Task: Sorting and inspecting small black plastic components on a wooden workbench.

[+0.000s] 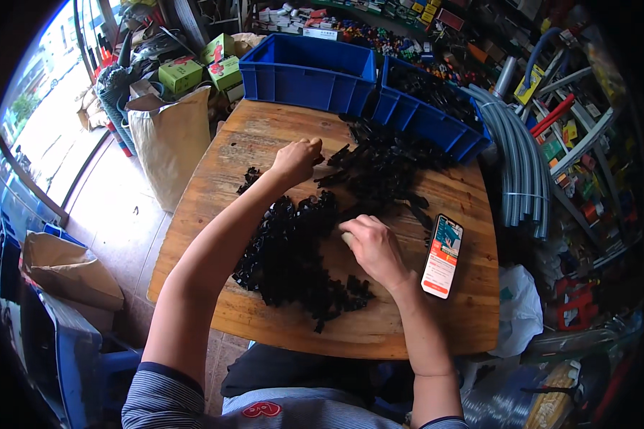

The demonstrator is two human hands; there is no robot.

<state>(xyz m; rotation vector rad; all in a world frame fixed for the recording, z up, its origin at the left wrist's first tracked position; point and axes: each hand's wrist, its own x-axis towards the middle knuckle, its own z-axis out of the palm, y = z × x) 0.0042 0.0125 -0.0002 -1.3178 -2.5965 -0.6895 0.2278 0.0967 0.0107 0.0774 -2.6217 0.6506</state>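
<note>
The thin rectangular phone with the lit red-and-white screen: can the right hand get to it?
Probably yes: the bare right hand is just left of the thin, lit phone, and mostly bare brown wooden tabletop seems to lie between them.

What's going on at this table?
Someone is sorting through small black pieces heaped on a wooden table. The left hand is above the table's far half, the right hand beside the nearer heap; what either grips is unclear. A phone lies to the right, and two blue bins stand at the far edge.
</note>
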